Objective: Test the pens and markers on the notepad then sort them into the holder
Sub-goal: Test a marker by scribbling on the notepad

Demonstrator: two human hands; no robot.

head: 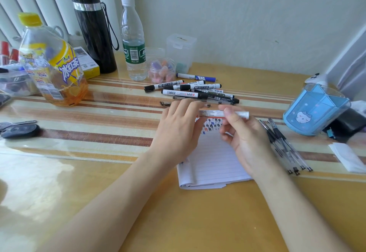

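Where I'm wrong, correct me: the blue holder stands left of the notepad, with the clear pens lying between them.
Wrong side. The head view shows the blue holder standing right of the notepad, with the clear pens lying between them.

Both bare forearms reach forward from the lower edge and converge at mid-frame, left hand (178,127) back-up with near-straight fingers pinching one end of a white marker (213,113) against the thumb, right hand (245,141) palm turned inward, fingers curled round its other end.
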